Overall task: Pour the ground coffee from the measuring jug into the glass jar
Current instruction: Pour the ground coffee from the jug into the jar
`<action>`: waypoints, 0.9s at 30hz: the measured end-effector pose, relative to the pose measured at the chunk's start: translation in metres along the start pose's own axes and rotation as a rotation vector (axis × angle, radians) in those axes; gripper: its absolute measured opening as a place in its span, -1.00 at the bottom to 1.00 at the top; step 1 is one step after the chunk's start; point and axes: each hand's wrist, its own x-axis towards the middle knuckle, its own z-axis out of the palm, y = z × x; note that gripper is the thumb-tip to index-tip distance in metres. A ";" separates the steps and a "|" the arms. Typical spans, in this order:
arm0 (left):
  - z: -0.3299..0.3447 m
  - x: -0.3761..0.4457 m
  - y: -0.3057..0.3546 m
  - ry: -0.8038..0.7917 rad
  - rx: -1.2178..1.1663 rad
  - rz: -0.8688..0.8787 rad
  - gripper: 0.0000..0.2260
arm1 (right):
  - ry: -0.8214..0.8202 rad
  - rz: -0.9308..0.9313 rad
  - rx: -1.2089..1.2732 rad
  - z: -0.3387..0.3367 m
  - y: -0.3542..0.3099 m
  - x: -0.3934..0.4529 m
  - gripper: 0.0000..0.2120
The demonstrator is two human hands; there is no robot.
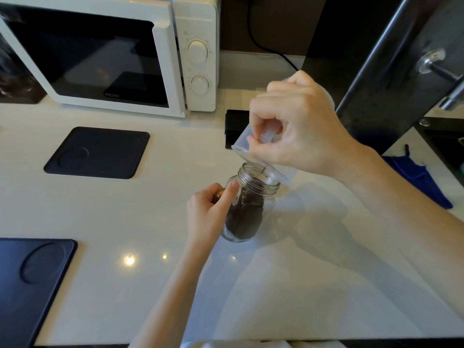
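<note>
Pour nearly complete, by my reading. My right hand (296,126) is closed around the jug (242,144), clear plastic, fingers curled through its handle. The jug is upended, tipped well past level, with its rim just over the mouth of the jar (247,204), right of frame centre. I see no coffee left through the jug wall where it shows; most of the body is hidden behind my hand, so I cannot confirm it is empty.

The jar stands upright on the white counter (150,217). Coffee (244,219) fills the lower part, up to about the shoulder; the threaded neck is clear. No grounds visible on the counter around the base.

My left hand (208,212) grips the jar from its left side, fingers against the glass, thumb up near the neck. Something brownish shows inside the curl of that hand; cannot tell what it is.

Left to do, as I judge it: shake out any residue clinging to the jug, right it, set it down. Risk: rim clipping the jar mouth on withdrawal.
</note>
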 end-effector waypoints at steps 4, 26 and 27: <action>0.001 -0.001 0.002 -0.024 0.021 -0.001 -0.53 | -0.009 -0.008 -0.018 -0.002 0.000 0.000 -0.85; -0.009 -0.002 -0.004 -0.045 -0.040 0.019 -0.63 | 0.156 0.484 0.494 -0.004 0.027 -0.036 -0.84; -0.010 -0.002 -0.004 -0.043 -0.047 0.014 -0.63 | 0.220 0.560 0.534 -0.003 0.030 -0.042 -0.85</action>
